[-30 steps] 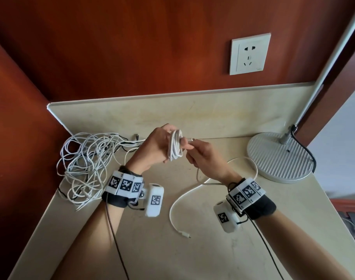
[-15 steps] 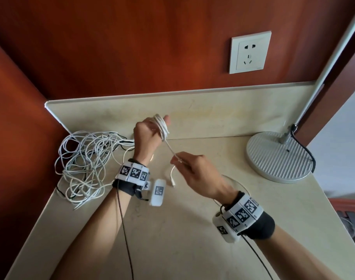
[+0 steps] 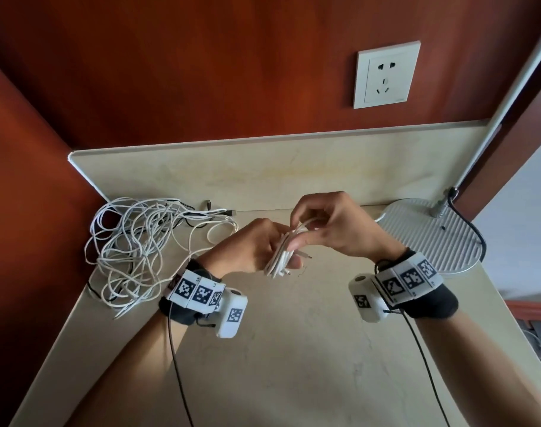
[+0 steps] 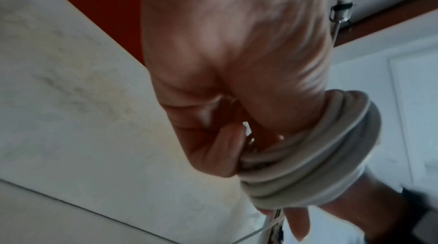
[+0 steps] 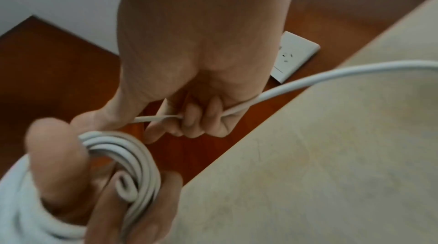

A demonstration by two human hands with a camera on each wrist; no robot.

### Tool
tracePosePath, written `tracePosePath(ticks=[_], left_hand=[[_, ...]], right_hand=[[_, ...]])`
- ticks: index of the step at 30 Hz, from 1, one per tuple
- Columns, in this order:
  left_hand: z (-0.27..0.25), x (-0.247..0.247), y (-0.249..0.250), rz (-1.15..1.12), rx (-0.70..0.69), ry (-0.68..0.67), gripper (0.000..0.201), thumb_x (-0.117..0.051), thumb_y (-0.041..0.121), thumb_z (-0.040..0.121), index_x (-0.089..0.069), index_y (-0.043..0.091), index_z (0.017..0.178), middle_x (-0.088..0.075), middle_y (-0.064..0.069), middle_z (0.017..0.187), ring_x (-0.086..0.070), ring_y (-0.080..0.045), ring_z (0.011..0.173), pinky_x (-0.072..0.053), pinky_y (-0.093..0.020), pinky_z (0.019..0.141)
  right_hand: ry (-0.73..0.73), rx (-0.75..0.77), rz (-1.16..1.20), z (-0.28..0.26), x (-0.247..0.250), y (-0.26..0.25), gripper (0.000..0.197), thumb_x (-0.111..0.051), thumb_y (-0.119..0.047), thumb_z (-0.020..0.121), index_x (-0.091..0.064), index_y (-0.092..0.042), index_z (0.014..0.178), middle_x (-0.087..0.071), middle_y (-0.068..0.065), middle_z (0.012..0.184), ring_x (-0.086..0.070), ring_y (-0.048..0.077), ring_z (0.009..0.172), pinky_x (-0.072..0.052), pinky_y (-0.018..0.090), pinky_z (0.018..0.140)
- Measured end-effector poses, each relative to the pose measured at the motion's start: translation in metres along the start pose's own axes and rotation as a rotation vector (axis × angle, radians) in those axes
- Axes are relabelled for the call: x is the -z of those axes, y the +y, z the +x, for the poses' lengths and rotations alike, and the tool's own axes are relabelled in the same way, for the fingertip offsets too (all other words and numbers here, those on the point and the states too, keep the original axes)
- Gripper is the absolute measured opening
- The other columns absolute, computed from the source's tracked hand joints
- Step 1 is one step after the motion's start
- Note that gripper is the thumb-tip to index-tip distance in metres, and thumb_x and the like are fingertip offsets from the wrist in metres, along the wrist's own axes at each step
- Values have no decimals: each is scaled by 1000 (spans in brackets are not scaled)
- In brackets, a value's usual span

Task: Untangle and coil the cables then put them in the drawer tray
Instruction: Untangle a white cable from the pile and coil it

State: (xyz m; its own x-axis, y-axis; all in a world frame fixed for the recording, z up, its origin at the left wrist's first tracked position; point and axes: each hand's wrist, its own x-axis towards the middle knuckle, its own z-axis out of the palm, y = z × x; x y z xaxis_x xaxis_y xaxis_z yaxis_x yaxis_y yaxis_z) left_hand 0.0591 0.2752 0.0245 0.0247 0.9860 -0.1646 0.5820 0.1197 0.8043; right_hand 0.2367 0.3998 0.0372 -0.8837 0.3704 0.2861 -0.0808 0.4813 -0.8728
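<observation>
The coiled white cable [image 3: 283, 251] was a tight bundle of several loops wound around the fingers of the left hand [image 3: 250, 245], held in the air above the middle of the worktop [image 3: 294, 349]. Its free end [image 5: 308, 79] — a single thick white strand — ran out of the coil and through the curled fingers of the right hand [image 3: 330, 226]. The tangled white cables [image 3: 146, 245] lay in a loose, knotted heap on the worktop's back left corner, several plugs poking out toward the back edge.

Black wristbands [image 3: 183, 314], checkered white tags.
</observation>
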Motion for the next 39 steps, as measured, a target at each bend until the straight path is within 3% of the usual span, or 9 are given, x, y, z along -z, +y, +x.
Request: tracePosePath(ticks=[4, 10, 15, 18, 22, 27, 30, 34, 39], left_hand=[[-10, 4, 16, -110, -153, 17, 16, -85, 1, 78, -74, -4, 90, -72, -20, 96, -73, 1, 88, -55, -16, 75], [-12, 14, 21, -327, -157, 71, 52, -87, 13, 76, -53, 3, 115, -76, -15, 78, -78, -24, 84, -52, -23, 57], [-11, 20, 34, -104, -435, 247, 92, -67, 71, 77, -67, -16, 106, -65, 2, 91, -59, 0, 65, -44, -21, 62], [0, 18, 31, -95, -522, 377, 72, -58, 58, 87, -72, -10, 105, -61, 11, 105, -59, -4, 72, -48, -23, 67], [11, 26, 30, -419, -562, 463, 59, -48, 64, 93, -81, 16, 104, -63, 2, 123, -61, -10, 103, -49, -34, 85], [25, 21, 31, -538, -272, 697, 59, -47, 39, 100, -64, -16, 116, -78, 3, 93, -64, -3, 66, -46, -8, 62], [41, 18, 7, -481, -159, 780, 51, -70, 37, 81, -71, -5, 109, -79, 5, 93, -73, 1, 87, -54, -15, 74], [48, 12, -13, -151, -112, 917, 65, -71, 69, 82, -72, 3, 77, -76, -6, 74, -77, -16, 74, -59, -33, 66], [36, 0, -17, 185, 26, 704, 42, -79, 56, 75, -62, 18, 72, -65, 5, 69, -67, -14, 65, -44, -29, 58]], right_hand=[[50, 66, 438, 3, -4, 11, 22, -80, -6, 82, -64, 7, 88, -69, 15, 78, -68, 22, 67, -56, 27, 67], [324, 81, 318, 7, -24, 25, 42, -80, -43, 87, -68, -3, 80, -64, 19, 72, -48, 27, 64, -39, 44, 59], [473, 39, 224, 5, -39, 29, 43, -65, -43, 100, -65, -6, 79, -57, 10, 66, -45, 18, 62, -37, 37, 58], [459, 43, 152, 3, -49, 25, 38, -49, -21, 110, -67, 0, 85, -52, -4, 65, -43, 8, 60, -37, 27, 57], [416, -30, 58, -5, -63, 18, 45, -40, -28, 113, -63, -7, 81, -40, 5, 60, -34, 14, 55, -31, 29, 54], [212, -87, -41, -16, -71, 5, 38, -38, -30, 113, -66, -13, 94, -39, -9, 60, -33, 9, 52, -32, 23, 55], [141, -30, -239, -19, -68, -5, 27, -39, -25, 113, -63, -13, 111, -43, -9, 58, -41, 14, 51, -37, 23, 56], [61, 22, -625, -21, -62, -10, 29, -39, -34, 111, -54, -12, 99, -59, -1, 75, -53, 32, 63, -48, 43, 58], [119, 154, -865, -20, -26, -24, 25, -66, -47, 98, -72, -24, 91, -69, -7, 74, -63, 25, 60, -45, 31, 51]])
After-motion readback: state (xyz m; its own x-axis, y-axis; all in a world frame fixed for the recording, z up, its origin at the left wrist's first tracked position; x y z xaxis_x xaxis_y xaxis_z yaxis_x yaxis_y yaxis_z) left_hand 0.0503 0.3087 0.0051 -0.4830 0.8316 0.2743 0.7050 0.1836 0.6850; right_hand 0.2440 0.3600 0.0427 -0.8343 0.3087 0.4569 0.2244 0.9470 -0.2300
